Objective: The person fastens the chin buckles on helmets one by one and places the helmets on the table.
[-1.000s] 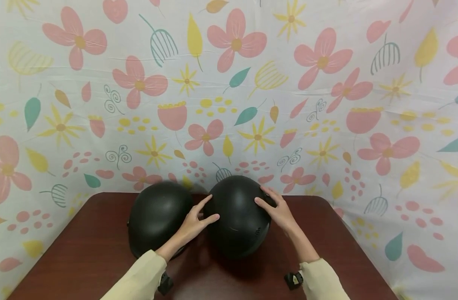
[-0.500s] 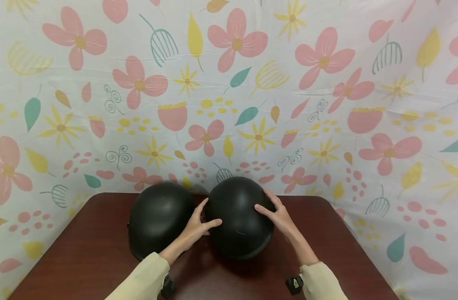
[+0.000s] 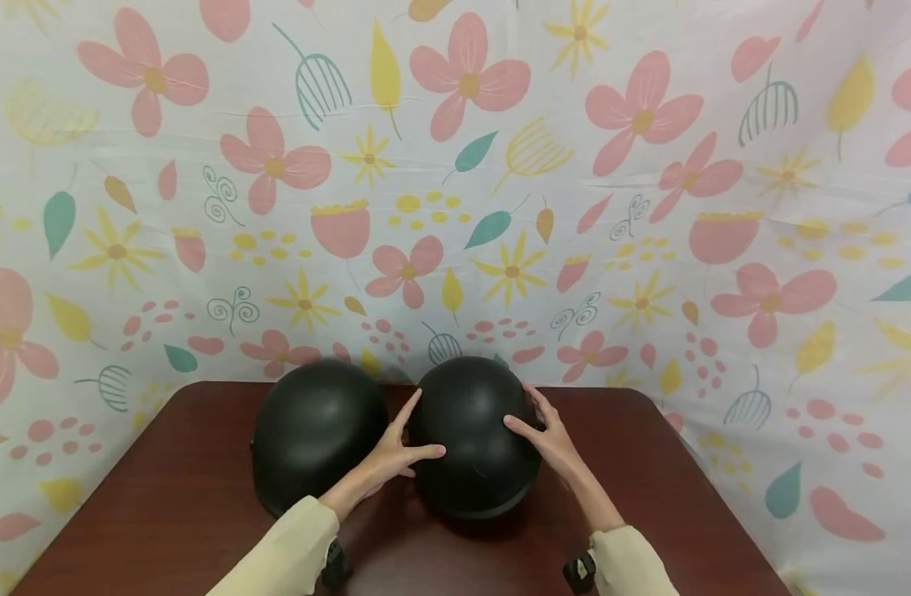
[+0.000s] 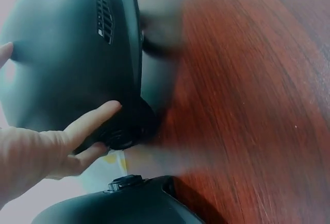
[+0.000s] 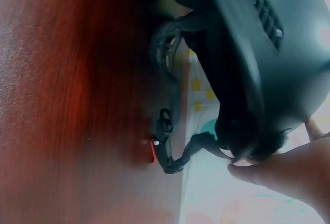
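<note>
A smooth black helmet (image 3: 474, 430) is held between my two hands at the middle of the table. My left hand (image 3: 393, 454) grips its left side, thumb spread over the shell. The right hand (image 3: 554, 434) grips the opposite side. In the left wrist view, slatted vents (image 4: 104, 15) show near the rim, and the rim stands apart from the tabletop. From its underside hangs a black chin strap (image 5: 167, 126) with a buckle (image 5: 164, 154), seen in the right wrist view. A second black helmet (image 3: 315, 434) sits just left, behind my left forearm.
Both helmets are on or over a dark red-brown wooden table (image 3: 165, 513). A white cloth with printed flowers (image 3: 455, 207) hangs behind its back edge and along the sides. Small black devices (image 3: 578, 573) are strapped at both wrists.
The held helmet has turned and tipped slightly between my hands, so the vents at its lower right no longer show in the head view. Its top sits a little lower. The other helmet stays put.
</note>
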The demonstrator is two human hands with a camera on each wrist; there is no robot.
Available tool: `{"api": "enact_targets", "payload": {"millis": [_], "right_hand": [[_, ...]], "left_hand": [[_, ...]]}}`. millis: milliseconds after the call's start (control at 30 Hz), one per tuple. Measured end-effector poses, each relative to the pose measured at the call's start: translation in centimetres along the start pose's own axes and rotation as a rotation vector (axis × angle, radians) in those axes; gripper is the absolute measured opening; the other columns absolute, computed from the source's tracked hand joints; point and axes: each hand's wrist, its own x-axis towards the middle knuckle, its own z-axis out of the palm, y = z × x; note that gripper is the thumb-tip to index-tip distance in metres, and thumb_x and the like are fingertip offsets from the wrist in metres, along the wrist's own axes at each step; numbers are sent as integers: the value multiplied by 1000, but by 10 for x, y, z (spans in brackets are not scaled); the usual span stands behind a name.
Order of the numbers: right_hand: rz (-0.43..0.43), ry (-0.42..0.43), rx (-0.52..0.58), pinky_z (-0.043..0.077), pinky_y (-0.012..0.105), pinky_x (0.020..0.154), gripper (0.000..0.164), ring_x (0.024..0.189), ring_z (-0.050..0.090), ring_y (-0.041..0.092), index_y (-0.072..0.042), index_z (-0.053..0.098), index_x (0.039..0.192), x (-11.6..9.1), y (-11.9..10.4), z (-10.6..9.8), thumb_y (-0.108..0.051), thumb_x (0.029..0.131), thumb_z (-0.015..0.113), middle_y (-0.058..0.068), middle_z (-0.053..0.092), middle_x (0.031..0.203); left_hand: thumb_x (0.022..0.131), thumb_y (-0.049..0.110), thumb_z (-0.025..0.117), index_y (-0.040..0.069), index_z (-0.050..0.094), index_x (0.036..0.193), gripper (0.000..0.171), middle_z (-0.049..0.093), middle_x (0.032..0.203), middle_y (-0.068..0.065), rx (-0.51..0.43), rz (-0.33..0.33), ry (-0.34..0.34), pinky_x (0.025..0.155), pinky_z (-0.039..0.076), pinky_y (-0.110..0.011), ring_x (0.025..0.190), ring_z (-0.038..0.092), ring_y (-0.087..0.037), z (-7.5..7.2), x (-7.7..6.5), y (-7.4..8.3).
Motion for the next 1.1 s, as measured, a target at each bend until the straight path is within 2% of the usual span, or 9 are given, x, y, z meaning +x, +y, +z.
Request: {"api": "enact_targets", "payload": {"millis": [100,167,333,467,567,700,867,1000,1100], "right_hand": [[-4,-7,0,34,64,107,74,144,30,39,-29,21,155,-1,4,1,-36,94,63,16,26,157],[2,-5,-4,39,60,104,74,140,36,37,-29,22,155,-1,9,1,-36,94,63,15,32,153],[33,-11,7,41,58,104,76,140,36,38,-25,20,155,-2,20,0,-36,94,63,17,33,153],[71,-8,37,40,58,106,77,142,34,38,-23,20,154,-1,25,-3,-37,93,65,18,30,155],[79,-10,43,41,57,106,79,141,36,37,-23,19,154,0,25,-4,-39,93,65,17,30,155],[78,-15,36,39,58,107,80,142,34,38,-24,17,155,2,24,-4,-41,93,64,18,29,156],[85,-14,2,32,62,111,81,148,22,43,-25,15,157,3,19,-4,-43,93,62,21,17,161],[62,2,-4,29,63,113,82,149,18,43,-26,13,158,5,11,-4,-44,94,61,21,13,162],[22,25,2,28,61,115,80,150,18,39,-26,15,158,7,3,-4,-42,94,62,19,17,162]], "left_hand": [[84,29,77,41,11,156,99,4,158,-24,79,16,6,77,54,-52,127,40,-54,4,-1,-1],[82,30,79,42,13,156,100,13,153,-26,139,24,20,83,51,-54,125,41,-49,7,-1,-3],[80,30,81,40,18,156,99,21,147,-25,220,78,59,99,33,-71,135,28,-49,16,0,-8],[82,30,79,37,19,156,96,18,149,-26,266,124,60,98,31,-73,136,21,-52,23,1,-15],[83,31,78,38,19,156,94,16,152,-26,283,128,69,100,29,-73,139,17,-52,25,3,-18],[83,30,78,33,19,157,94,16,153,-28,293,147,50,101,27,-75,141,19,-52,21,3,-14],[85,28,76,22,20,158,91,20,155,-28,289,148,8,105,30,-71,142,25,-49,10,-1,-3],[85,31,76,19,22,157,91,22,155,-27,311,124,47,106,31,-69,142,27,-48,0,-8,6],[84,33,76,18,22,157,92,21,157,-26,346,128,77,106,31,-69,143,25,-48,-11,-12,12]]}}
